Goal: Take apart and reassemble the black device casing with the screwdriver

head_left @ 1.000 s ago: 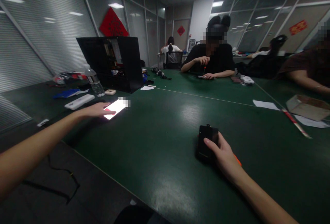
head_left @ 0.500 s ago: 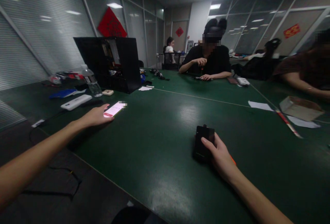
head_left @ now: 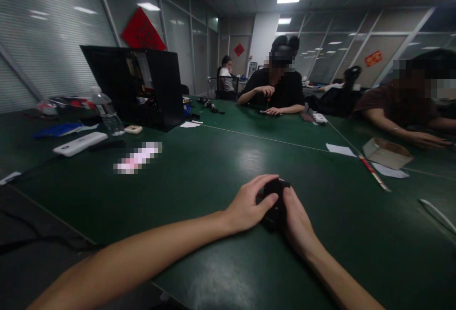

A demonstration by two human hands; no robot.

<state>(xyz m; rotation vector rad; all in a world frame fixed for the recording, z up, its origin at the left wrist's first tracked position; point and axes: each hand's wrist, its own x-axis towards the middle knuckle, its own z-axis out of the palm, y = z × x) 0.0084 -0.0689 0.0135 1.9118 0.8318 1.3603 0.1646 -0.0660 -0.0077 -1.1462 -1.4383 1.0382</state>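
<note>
Both of my hands are around a small black rectangular device, just above or on the green table; contact with the tabletop cannot be told. My left hand grips its left side and top edge, with the thumb across the face. From the right, my right hand wraps the other side, its fingers mostly hidden behind the device. A phone with a lit, blurred-out screen lies on the table to the left, apart from both hands.
On the left stand a black computer case, a water bottle and a white power bank-like bar. A cardboard box and paper sheets lie right. Across the table, a person holds a screwdriver; another person sits right.
My left hand has let go of the phone and moved right onto the black device. My right hand still holds the device. The view has turned slightly right.
</note>
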